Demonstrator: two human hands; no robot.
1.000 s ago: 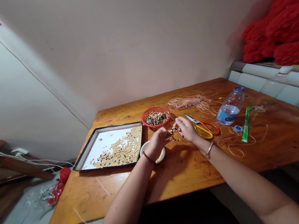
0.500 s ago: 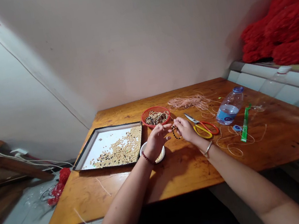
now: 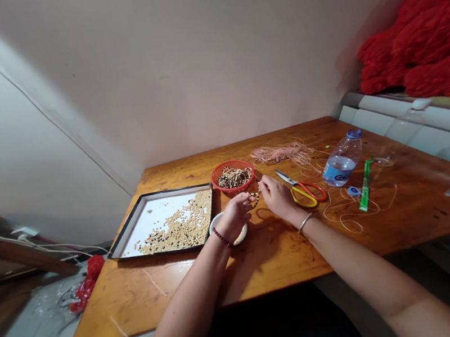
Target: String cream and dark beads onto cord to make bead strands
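Note:
A small strand of dark and pale beads [image 3: 256,200] hangs in a curve between my two hands, above the table. My left hand [image 3: 236,215] has its fingertips closed on one side of the strand. The fingers of my right hand [image 3: 276,197] are pinched together at the strand's upper right end; the thread there is too thin to make out. Below my left hand stands a white bowl [image 3: 242,235], partly hidden by the wrist. Just behind the hands is a red basket [image 3: 212,177] filled with beaded strands.
A black-rimmed tray [image 3: 132,229] of loose beads lies left on the wooden table [image 3: 178,307]. Scissors [image 3: 304,193] rest right of my hands, with a water bottle [image 3: 339,164], a green packet [image 3: 365,189] and loose cord beyond. A pink cord bundle [image 3: 282,152] lies at the back.
My left fingers have closed from a spread pose onto the strand. The beads have shifted left, away from my right palm, and now stretch between both hands.

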